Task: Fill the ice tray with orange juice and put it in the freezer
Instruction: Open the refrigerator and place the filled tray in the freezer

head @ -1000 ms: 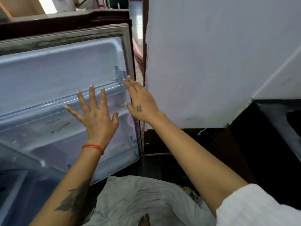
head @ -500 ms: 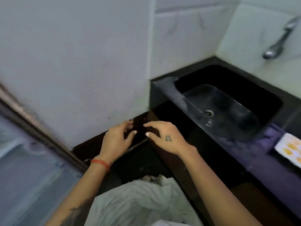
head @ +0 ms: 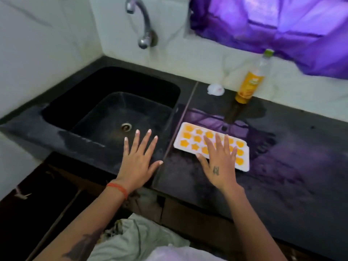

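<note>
A white ice tray (head: pixel 190 137) with star-shaped cells full of orange juice lies flat on the black counter (head: pixel 282 166), just right of the sink. My right hand (head: pixel 219 162) hovers over the tray's near middle, fingers spread, holding nothing; it hides several cells. My left hand (head: pixel 140 159) is spread open over the sink's front rim, left of the tray. An orange juice bottle (head: pixel 248 85) with a green cap stands upright behind the tray, against the wall.
The black sink (head: pixel 113 102) with a drain fills the left of the counter, under a metal tap (head: pixel 141 21). A small white crumpled thing (head: pixel 215 89) lies next to the bottle. Purple cloth (head: pixel 273 25) hangs over the window above.
The view swung from the open fridge door, past the wall, to the sink and counter. Both hands left the door and now hang over the counter, the right one above the tray.
</note>
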The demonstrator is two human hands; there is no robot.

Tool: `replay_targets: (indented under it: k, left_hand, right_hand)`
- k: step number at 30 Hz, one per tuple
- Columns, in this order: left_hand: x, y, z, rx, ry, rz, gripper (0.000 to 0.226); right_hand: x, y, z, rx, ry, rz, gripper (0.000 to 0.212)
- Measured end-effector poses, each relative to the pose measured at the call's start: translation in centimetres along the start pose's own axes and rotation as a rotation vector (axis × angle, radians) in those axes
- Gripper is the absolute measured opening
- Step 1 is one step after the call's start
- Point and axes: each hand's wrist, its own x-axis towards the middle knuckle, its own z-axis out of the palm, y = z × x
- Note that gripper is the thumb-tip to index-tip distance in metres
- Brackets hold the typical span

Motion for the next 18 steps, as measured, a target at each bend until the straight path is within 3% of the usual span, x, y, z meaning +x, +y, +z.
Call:
replay_targets:
  k: [5,9,18]
  left_hand:
    - [5.8,4.2,1.5,-0.135,-0.119,-0.011,0.092]
    - [8.4,6.3,1.5,-0.352,-0.145,-0.160,0.063]
    - [11.0,6.5,1.7,-0.725,-0.156,-0.394,0.029]
  right_hand:
    - [-0.2,5.8,-0.7,0.060,0.076,0.379,0.057]
    - [-0.2,8.8,-1.1,0.170,0.044,0.589,0.053]
    - [0.8,10.1,-1.3,0.408,-0.013,0.674,0.031]
